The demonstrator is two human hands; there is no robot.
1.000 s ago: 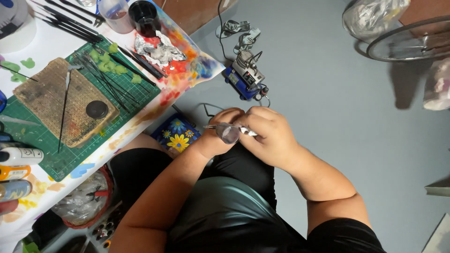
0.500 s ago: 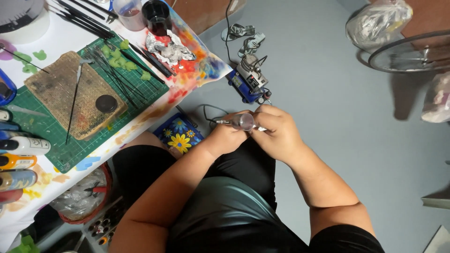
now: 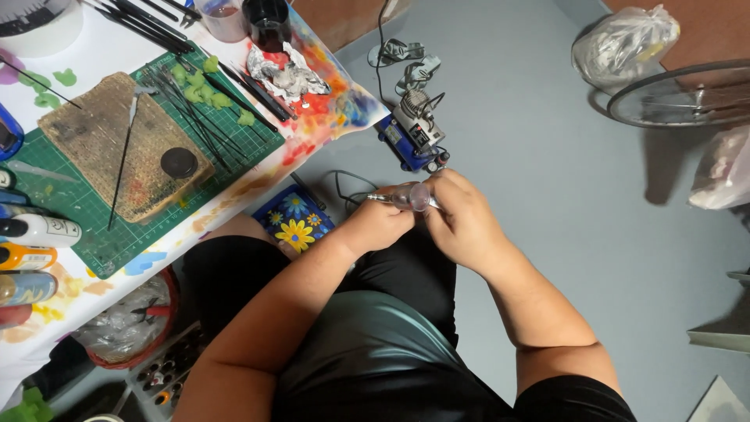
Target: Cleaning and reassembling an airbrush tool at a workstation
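I sit beside a table and hold a small metal airbrush (image 3: 408, 197) above my lap with both hands. My left hand (image 3: 380, 225) grips its body from below. My right hand (image 3: 461, 215) closes over its rear end and cup. The nozzle tip points left. A thin hose runs from it down toward a small blue compressor (image 3: 416, 133) on the grey floor just beyond my hands.
A paint-stained table (image 3: 328, 109) at left carries a green cutting mat (image 3: 94, 227), a brown board (image 3: 117, 144), brushes, crumpled foil (image 3: 285, 74), jars and paint bottles (image 3: 39, 230). A blue flowered box (image 3: 297, 219) and red basket (image 3: 129, 320) sit below. Plastic bags (image 3: 625, 43) and a fan (image 3: 687, 94) at right.
The view has shifted slightly. My hands stay together on the airbrush, working at its rear end, and sit a little higher and further right in view.
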